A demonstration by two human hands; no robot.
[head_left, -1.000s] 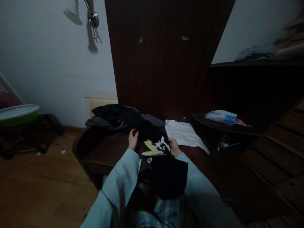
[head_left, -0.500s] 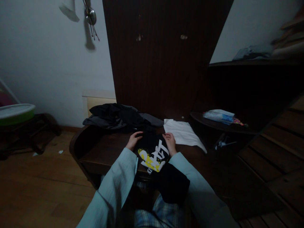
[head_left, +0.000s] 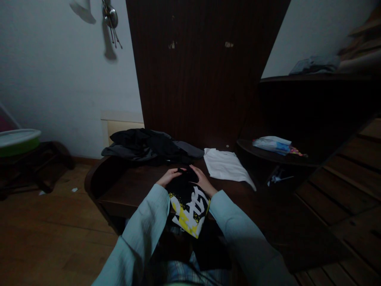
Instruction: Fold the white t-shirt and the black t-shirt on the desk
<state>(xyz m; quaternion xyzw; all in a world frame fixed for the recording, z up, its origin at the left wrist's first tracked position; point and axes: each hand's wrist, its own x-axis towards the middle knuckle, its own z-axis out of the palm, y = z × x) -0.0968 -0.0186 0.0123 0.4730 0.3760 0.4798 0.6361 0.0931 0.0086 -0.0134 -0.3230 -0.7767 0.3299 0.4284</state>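
A black T-shirt (head_left: 189, 202) with a white and yellow print lies on the near edge of a dark wooden table (head_left: 131, 186) and hangs down toward my lap. My left hand (head_left: 170, 176) and my right hand (head_left: 200, 178) rest side by side on the shirt's far end, fingers curled and pinching the black cloth. Both arms are in pale blue sleeves.
A heap of dark clothes (head_left: 149, 146) lies at the table's back left. A folded white garment (head_left: 224, 166) sits to the right. A low round shelf (head_left: 268, 155) carries a blue and white packet (head_left: 272, 145). A green-rimmed basin (head_left: 18, 140) stands far left.
The shirt has been drawn toward me, its printed part now hanging over the table's edge. My two hands have come closer together at its top end.
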